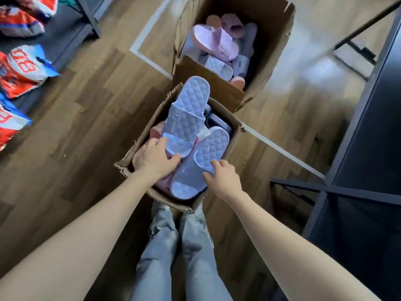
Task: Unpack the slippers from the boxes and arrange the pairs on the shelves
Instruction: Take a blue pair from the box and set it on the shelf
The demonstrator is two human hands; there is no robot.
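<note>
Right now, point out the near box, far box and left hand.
near box [152, 120], head view, left wall.
far box [206, 85], head view, front wall.
left hand [152, 159], head view, back of hand.

Under the blue pair [191, 105], pink slippers [156, 131] mostly buried, strap logo [176, 118] unreadable

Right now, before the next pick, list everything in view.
Near box: one, brown cardboard, at feet.
Far box: one, brown, beyond it.
Upper lilac slipper: one, atop near box.
Lower lilac slipper: one, beside it.
Pink slippers: count unclear, beneath them.
Mixed slippers: several, pink and lilac, far box.
Shelf frame: one, dark, right.
Packets: several, red and blue, left.
Legs: two, blue jeans, below.
Left hand: one, grips upper lilac slipper.
Right hand: one, grips lower lilac slipper.
</note>
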